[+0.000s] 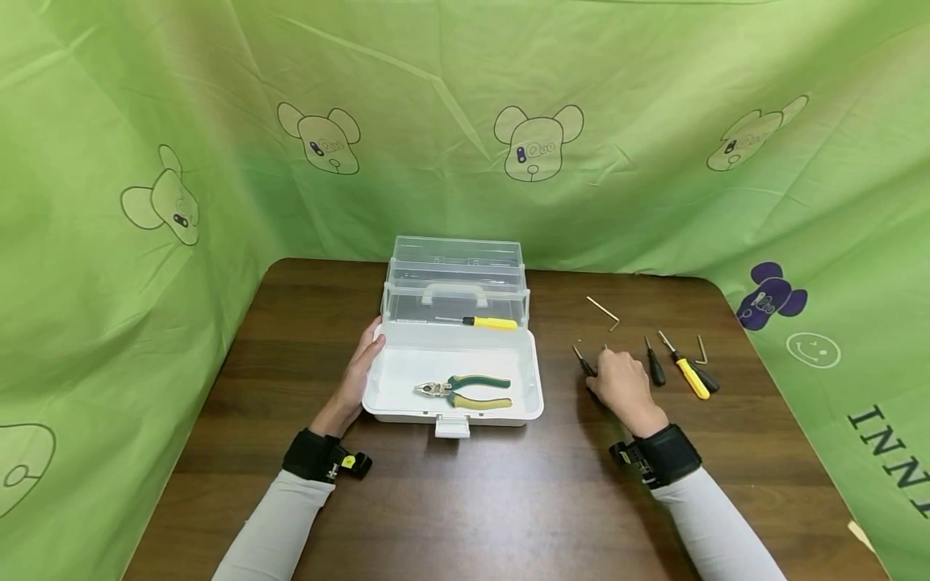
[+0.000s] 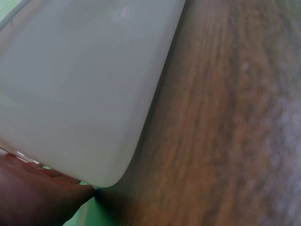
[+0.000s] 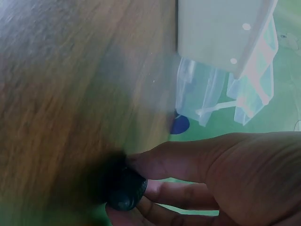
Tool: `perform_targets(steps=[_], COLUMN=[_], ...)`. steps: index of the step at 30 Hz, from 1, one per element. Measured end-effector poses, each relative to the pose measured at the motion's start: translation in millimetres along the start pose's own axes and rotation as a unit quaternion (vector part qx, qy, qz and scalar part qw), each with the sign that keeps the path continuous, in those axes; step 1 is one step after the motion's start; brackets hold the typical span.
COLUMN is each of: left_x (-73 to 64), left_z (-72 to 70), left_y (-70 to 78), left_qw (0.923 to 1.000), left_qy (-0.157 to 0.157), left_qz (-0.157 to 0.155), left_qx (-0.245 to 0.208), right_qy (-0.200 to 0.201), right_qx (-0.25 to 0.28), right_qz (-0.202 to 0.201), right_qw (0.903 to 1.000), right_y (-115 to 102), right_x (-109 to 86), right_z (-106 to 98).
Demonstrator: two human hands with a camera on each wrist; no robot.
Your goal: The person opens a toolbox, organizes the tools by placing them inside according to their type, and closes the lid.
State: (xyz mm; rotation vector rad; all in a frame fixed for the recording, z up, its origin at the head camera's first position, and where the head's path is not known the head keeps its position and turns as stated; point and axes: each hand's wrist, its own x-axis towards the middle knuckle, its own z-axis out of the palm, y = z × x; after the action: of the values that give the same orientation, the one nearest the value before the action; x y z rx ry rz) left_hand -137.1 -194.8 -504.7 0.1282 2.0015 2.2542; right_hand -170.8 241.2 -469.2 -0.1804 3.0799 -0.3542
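Note:
A white toolbox (image 1: 450, 418) stands with its clear lid and trays raised at the back. My left hand (image 1: 356, 378) holds its left side, fingers along the outer wall and thumb near the rim. Combination pliers (image 1: 479, 380) with green and yellow handles lie in the base. A yellow-and-black screwdriver (image 1: 494, 323) rests in the front clear tray. Right of the box, my right hand (image 1: 621, 387) pinches the black handle of a screwdriver (image 3: 127, 190) between thumb and fingers, low over the table. The hand covers part of it in the head view.
Farther right lie a black-handled screwdriver (image 1: 656, 369), a yellow-handled screwdriver (image 1: 693, 379) across another black handle (image 1: 708, 378), and a small hex key (image 1: 701, 350). A longer hex key (image 1: 603, 308) lies behind the right hand. Green cloth (image 1: 436, 202) hangs around the wooden table (image 1: 494, 500).

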Motion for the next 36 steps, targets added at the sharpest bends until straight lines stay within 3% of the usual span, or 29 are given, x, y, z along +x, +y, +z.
perform_targets(steps=[13,28,36], left_x=[-0.9,-0.8,-1.1], left_z=[0.1,0.5,-0.8], left_y=[1.3,1.4,-0.2], left_qw=[0.9999,0.9999,0.9999], left_qy=[0.011,0.01,0.009], left_qz=[-0.005,-0.004,-0.004], left_qx=[0.008,0.009,0.011], right_qy=[0.017,0.01,0.02], right_qx=[-0.003,0.001,0.013], right_qz=[-0.023,-0.075,-0.098], right_qw=[0.9996,0.9971,0.9949], right_y=[-4,-3,-7], right_x=[-0.7,-0.1,3.1], right_z=[1,-1,-12])
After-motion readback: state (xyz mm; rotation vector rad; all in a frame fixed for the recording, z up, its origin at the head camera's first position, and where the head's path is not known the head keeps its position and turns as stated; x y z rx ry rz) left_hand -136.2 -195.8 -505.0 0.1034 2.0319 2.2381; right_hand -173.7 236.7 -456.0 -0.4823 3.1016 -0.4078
